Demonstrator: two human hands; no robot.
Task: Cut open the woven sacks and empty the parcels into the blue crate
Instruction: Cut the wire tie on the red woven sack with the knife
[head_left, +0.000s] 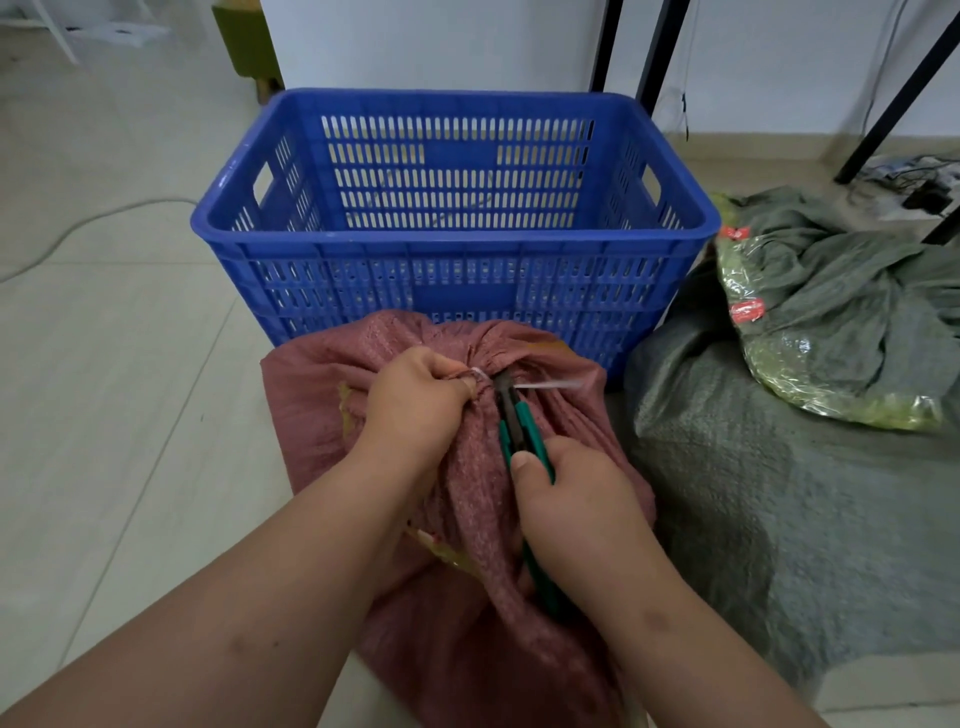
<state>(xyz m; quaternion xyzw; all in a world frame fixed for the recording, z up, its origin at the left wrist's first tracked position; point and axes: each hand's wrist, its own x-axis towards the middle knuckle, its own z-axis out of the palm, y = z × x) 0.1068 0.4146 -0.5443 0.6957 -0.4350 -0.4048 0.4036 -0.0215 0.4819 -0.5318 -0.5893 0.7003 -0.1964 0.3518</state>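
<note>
Left hand (415, 400): closed on the red sack's (322, 395) tied neck.
Right hand (576, 499): knife (519, 426) gripped, tip at the tie.
Crate (452, 244): just beyond the sack.

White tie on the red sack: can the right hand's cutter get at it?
Probably yes. The left hand pinches the neck beside the white tie, leaving its right side exposed; the cutter in the right hand already reaches it.

1. The floor (130, 364) was of pale tiles.
2. A blue crate (452, 244) stood on it.
3. A red woven sack (467, 519) and a grey-green woven sack (779, 493) lay just beside the crate.
4. A pale cable (78, 228) lay at the left.
</note>
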